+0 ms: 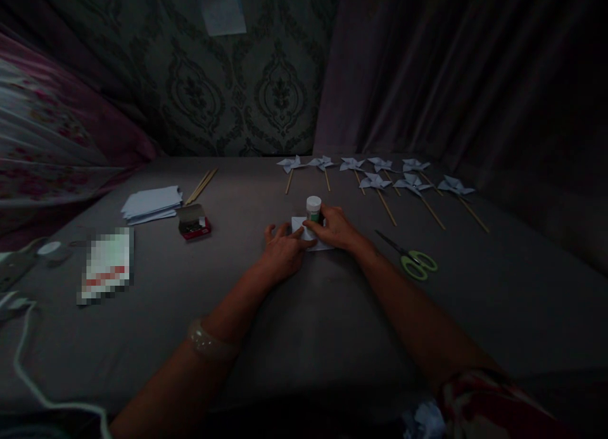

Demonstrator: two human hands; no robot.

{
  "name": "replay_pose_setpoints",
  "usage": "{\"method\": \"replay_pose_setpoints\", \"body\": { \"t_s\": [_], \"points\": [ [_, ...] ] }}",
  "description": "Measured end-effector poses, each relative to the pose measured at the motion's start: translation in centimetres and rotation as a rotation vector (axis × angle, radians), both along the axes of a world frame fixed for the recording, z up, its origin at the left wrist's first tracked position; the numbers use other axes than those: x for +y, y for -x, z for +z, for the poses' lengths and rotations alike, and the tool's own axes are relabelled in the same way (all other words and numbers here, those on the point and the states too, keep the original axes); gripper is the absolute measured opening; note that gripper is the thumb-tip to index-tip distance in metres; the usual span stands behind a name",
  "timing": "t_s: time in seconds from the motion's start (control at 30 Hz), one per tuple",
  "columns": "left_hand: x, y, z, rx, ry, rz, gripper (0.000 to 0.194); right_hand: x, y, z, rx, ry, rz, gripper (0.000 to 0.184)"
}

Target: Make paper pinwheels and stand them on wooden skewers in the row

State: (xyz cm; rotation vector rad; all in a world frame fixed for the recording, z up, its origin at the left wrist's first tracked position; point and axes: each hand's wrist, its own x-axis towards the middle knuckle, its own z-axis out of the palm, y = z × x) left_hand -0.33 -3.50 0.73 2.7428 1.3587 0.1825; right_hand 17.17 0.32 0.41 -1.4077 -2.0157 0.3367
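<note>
A small square of white paper lies on the grey cloth in front of me. My left hand rests on its left part, fingers spread flat and pressing it down. My right hand is curled round a small glue bottle with a white cap, which stands upright at the paper's far edge. Both forearms reach in from the bottom of the view, and the left wrist wears a pale bangle.
Several finished paper pinwheels on wooden sticks lie in rows at the back right. Green-handled scissors lie right of my hands. A stack of white paper, loose sticks, a small red box and a printed packet sit left.
</note>
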Motion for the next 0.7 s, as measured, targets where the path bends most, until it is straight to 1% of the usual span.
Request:
{"method": "replay_pose_setpoints", "body": {
  "t_s": [0.07,0.23,0.4,0.53,0.7],
  "points": [
    [-0.02,-0.06,0.02,0.000,0.005,0.011,0.049,-0.10,-0.04,0.01,0.007,-0.003,-0.001,0.020],
    [-0.11,-0.11,0.20,-0.011,0.027,0.013,0.046,-0.22,-0.34,0.20,-0.010,0.025,0.056,0.017],
    [0.02,-0.06,0.05,-0.006,0.008,0.009,0.046,-0.07,-0.15,0.21,0.004,-0.001,0.023,0.020],
    [0.04,-0.01,0.02,-0.013,0.021,0.008,0.047,-0.11,-0.39,0.31,-0.015,0.031,0.068,0.017],
    [-0.06,-0.02,0.30,-0.009,0.021,0.001,0.045,0.22,-0.39,0.18,0.013,0.027,0.061,0.019]
  ]
}}
